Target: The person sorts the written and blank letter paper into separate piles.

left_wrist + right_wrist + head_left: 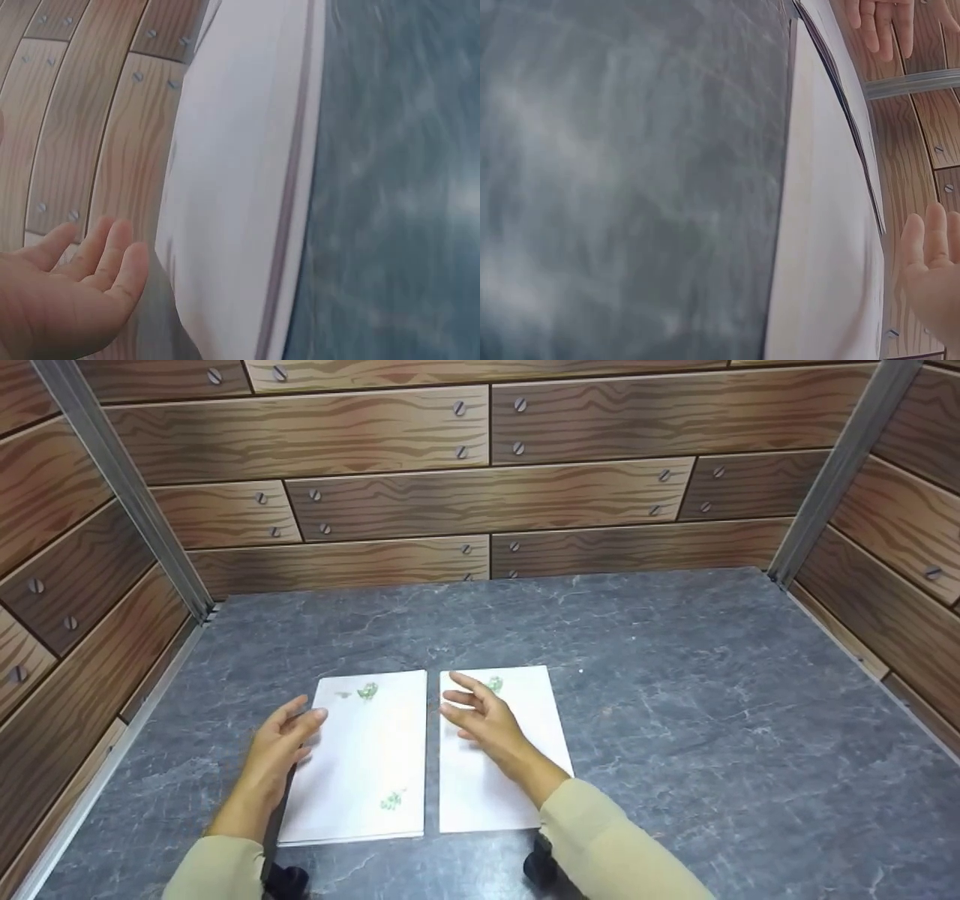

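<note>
Two white paper stacks lie side by side with a narrow gap between them. On the left stack (pixel 360 757) are small green printed motifs near the top and the bottom right corner. The right stack (pixel 487 802) shows one green motif near its top, partly behind my fingers. My left hand (pixel 274 746) is at the left stack's outer edge, fingers loosely bent and holding nothing. Over the right stack is my right hand (pixel 491 731), fingers spread and relaxed, also holding nothing. Both palms face inward. The left wrist view shows the left hand (pixel 82 300) beside the paper's side.
A grey marbled tabletop (pixel 690 720) extends around the paper. Wood-plank patterned walls (pixel 390 435) stand at the back and sides, with metal posts (pixel 847 472) at the corners. Dark wrist mounts (pixel 540 866) hang under both forearms near the front.
</note>
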{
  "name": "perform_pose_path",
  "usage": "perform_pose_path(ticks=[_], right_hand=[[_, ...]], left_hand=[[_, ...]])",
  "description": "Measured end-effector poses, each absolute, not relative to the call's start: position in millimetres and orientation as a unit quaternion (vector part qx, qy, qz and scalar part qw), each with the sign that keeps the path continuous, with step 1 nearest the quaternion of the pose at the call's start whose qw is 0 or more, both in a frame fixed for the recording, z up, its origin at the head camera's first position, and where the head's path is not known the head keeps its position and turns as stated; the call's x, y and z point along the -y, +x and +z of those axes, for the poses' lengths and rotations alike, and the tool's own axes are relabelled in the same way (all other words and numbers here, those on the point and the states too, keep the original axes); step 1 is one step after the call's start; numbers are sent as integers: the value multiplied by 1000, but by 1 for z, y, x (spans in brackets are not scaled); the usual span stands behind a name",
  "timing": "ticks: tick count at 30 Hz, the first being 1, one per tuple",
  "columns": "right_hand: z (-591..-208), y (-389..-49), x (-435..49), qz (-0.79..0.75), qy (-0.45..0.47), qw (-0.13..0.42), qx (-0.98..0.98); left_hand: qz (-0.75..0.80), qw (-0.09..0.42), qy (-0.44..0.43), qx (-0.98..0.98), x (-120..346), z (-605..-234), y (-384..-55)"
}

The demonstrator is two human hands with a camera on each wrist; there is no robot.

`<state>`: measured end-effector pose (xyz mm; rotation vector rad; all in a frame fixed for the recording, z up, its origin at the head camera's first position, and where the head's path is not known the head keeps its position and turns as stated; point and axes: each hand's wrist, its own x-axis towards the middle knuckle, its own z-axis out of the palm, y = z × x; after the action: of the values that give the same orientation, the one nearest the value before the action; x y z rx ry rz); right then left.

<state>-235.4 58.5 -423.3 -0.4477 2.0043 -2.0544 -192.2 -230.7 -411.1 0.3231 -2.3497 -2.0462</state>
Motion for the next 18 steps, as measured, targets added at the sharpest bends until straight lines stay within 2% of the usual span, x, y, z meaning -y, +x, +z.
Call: perform_pose_path(ticks=[18], right_hand=[[-422,-244,-93,-693,-130,86,-704]], left_hand=[[-654,5,79,752,188,-409,-205]])
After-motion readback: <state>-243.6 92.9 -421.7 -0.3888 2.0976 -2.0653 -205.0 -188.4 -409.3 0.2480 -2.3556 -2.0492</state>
